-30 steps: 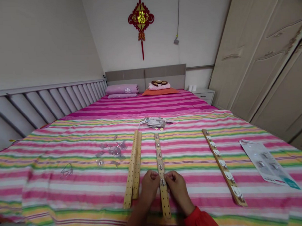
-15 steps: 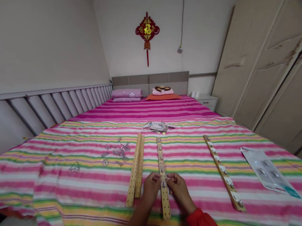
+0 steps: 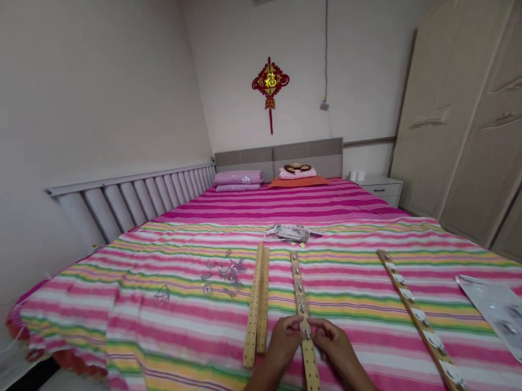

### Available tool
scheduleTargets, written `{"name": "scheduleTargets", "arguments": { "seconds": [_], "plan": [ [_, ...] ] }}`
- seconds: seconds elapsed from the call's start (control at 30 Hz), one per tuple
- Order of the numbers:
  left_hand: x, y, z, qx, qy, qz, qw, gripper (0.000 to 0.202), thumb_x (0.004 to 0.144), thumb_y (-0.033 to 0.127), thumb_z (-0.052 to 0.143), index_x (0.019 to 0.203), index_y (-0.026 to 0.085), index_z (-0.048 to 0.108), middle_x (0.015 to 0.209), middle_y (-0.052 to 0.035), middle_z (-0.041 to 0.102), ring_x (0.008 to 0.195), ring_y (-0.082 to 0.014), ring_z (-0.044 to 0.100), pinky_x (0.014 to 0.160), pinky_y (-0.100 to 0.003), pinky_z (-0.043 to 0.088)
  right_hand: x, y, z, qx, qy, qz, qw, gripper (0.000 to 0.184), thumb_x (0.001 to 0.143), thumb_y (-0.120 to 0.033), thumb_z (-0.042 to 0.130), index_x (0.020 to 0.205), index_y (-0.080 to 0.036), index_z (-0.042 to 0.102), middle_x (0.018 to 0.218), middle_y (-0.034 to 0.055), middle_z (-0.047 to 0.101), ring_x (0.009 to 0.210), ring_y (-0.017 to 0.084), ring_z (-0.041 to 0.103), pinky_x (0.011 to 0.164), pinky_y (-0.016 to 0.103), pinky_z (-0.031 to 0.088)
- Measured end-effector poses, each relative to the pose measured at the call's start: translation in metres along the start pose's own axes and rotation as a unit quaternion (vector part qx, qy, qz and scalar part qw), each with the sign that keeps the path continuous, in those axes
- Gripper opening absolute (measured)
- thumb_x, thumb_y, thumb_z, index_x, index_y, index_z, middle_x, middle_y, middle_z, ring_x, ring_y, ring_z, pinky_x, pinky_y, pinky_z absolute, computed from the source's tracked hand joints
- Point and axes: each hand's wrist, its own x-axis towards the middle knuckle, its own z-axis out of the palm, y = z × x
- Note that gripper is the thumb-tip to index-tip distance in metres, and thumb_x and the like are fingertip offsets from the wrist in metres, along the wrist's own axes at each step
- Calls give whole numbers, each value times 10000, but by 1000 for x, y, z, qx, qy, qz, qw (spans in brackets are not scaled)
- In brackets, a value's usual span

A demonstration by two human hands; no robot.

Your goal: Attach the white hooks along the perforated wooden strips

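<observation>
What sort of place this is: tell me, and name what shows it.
Most likely a bedroom: a wide bed, a small drawer cabinet near its head, and what looks like a tall wardrobe on the right.

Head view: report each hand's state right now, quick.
Left hand: curled at the left edge of the middle perforated strip; whether its grip is closed on anything cannot be told.
Right hand: curled at the strip's right edge; hold cannot be told.

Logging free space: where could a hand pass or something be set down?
Bare cloth shows between the middle strip and right strip, beyond the right hand, and left of the paired strips, nearer than the plastic scraps. Crowded: around the left hand and middle strip.
</observation>
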Motion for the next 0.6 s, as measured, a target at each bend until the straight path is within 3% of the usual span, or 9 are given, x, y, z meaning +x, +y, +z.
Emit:
{"name": "scheduleTargets", "arguments": {
  "seconds": [0.13,0.2,0.27,0.33,0.43,0.5,0.6],
  "plan": [
    [-11,14,-15,-4,-22,8,1000,455,491,174,729,944,130,713,804,-38,665,645,-126,566,636,-254,448,-3,3,-4,31,2,5,999,400,534,-409,780,826,-154,685,424,-97,408,344,53,312,365,198,196],
    [-13,27,-35,-2,28,34,999,391,524,239,726,897,123,708,766,-42,664,663,-142,575,622,-252,446,-4,4,-5,51,8,17,999,427,542,-443,785,838,-157,672,430,-96,408,342,48,296,360,194,181],
    [-11,39,-65,21,114,80,990,304,598,316,674,844,138,698,730,-38,659,659,-153,572,603,-255,445,-5,2,-6,66,11,24,997,449,540,-465,793,842,-158,665,437,-97,404,343,41,281,361,191,166],
    [-6,48,-100,60,205,127,969,277,653,364,610,825,159,683,748,-36,660,686,-169,579,626,-272,461,-6,-1,-5,71,14,26,997,459,546,-482,793,843,-157,664,448,-93,407,345,38,273,363,189,152],
    [9,47,-149,120,313,146,931,309,641,402,577,803,153,661,708,-47,637,661,-197,574,625,-318,478,-7,-4,-4,72,16,23,997,463,557,-508,785,834,-157,665,454,-91,402,345,35,268,365,190,135],
    [21,40,-173,179,346,174,905,329,661,380,527,847,148,667,796,-80,643,733,-225,590,691,-363,492,-6,-3,-3,69,15,18,997,467,561,-515,783,832,-154,665,452,-92,397,345,34,266,367,188,134],
    [37,28,-194,278,338,217,872,361,683,319,475,918,132,674,868,-108,620,835,-249,579,797,-410,484,-5,0,-4,62,18,13,998,474,569,-521,781,836,-149,660,448,-92,405,346,32,270,369,187,138]
  ]
}}
